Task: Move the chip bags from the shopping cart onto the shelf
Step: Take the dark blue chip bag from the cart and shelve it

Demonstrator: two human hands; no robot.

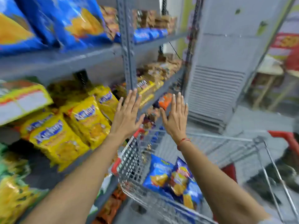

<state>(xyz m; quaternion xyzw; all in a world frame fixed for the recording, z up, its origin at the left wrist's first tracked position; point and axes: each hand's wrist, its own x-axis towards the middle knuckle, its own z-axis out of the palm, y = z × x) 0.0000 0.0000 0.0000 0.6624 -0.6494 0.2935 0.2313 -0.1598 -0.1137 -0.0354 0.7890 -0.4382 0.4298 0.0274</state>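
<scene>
Blue chip bags lie in the wire shopping cart at the lower middle. More blue chip bags lean on the top shelf at the upper left. My left hand is held up flat, fingers spread, in front of the grey shelf post. To its right, above the cart's far end, my right hand is also raised with fingers apart. Neither hand holds anything. The picture is blurred by motion.
Yellow snack bags fill the middle shelf on the left. Brown and orange packs sit on the shelves further right. A tall grey unit with louvres stands beyond the cart. The cart's red handle is at the right.
</scene>
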